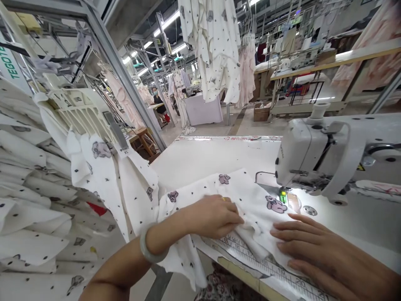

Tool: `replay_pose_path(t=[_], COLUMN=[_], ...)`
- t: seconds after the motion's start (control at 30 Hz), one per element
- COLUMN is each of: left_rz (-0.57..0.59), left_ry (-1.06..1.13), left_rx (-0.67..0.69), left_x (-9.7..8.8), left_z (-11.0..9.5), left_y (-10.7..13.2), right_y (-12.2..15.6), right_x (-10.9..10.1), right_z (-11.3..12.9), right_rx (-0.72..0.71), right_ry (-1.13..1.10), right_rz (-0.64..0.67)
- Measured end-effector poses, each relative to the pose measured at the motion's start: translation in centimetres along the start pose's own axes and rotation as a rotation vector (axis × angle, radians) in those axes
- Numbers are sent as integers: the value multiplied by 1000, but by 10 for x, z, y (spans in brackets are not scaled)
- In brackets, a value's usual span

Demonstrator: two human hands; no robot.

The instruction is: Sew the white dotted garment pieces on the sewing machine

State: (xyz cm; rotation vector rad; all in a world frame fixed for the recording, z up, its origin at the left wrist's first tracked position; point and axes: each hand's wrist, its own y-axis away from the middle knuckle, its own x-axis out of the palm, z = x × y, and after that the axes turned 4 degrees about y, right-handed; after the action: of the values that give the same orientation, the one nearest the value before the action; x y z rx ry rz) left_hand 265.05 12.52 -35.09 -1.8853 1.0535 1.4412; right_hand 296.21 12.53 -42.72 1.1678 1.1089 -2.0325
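Note:
White fabric (197, 194) with small dots and grey-pink animal prints lies across the sewing table. My left hand (216, 215), with a bangle at the wrist, is closed on a fold of this fabric near the table's front edge. Flat on the cloth's right part rests my right hand (308, 244), fingers stretched out. Just beyond its fingertips is the sewing machine (313, 154), whose lit needle area and green presser-foot part (283, 195) sit at the fabric's far right corner. To the left, the fabric reaches toward pieces hanging from a cream clamp hanger (90, 113).
A measuring tape strip (250, 255) runs along the table's front edge. Stacked printed fabric (28, 200) fills the left side beside a metal frame post (125, 79). Printed pieces (216, 54) hang beyond the table. A masked person (157, 100) is far back.

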Motion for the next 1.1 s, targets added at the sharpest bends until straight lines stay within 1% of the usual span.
replay_pose_path(t=[0.07,0.17,0.23,0.3,0.33,0.4,0.5,0.57,0.63,0.7,0.8,0.87,0.9,0.97,1.1], left_rz=[-41,-60,-26,8,19,11,-67,-114,-111,-76,-50,-70,-83,-97,-87], left_ry=[27,92,144,187,206,225,204,180,153,106,74,114,141,182,210], left_rx=[79,181,178,115,70,-54,-277,-387,-428,-383,-168,-50,-26,-27,-75], left_x=[-3,2,11,22,28,40,58,64,62,52,36,33,34,38,44], left_z=[9,26,33,34,30,17,-11,-28,-37,-34,-15,-1,4,11,11], left_y=[-17,-43,-55,-60,-61,-58,-49,-43,-41,-44,-53,-60,-63,-66,-68], right_y=[-2,-2,0,2,2,1,-4,-7,-8,-8,-8,-8,-8,-8,-5], right_x=[-1,-1,-2,-4,-5,-7,-11,-13,-15,-18,-20,-21,-21,-21,-22], right_z=[8,9,1,-10,-15,-21,-22,-20,-17,-15,-15,-16,-17,-18,-18], right_rx=[49,59,14,-49,-77,-100,-105,-121,-143,-147,-121,-105,-100,-94,-128], right_ry=[-41,-52,-18,48,82,133,188,240,279,284,244,225,224,232,245], right_rz=[-26,20,59,68,53,-18,-135,-152,-135,-107,-56,-45,-51,-78,-157])
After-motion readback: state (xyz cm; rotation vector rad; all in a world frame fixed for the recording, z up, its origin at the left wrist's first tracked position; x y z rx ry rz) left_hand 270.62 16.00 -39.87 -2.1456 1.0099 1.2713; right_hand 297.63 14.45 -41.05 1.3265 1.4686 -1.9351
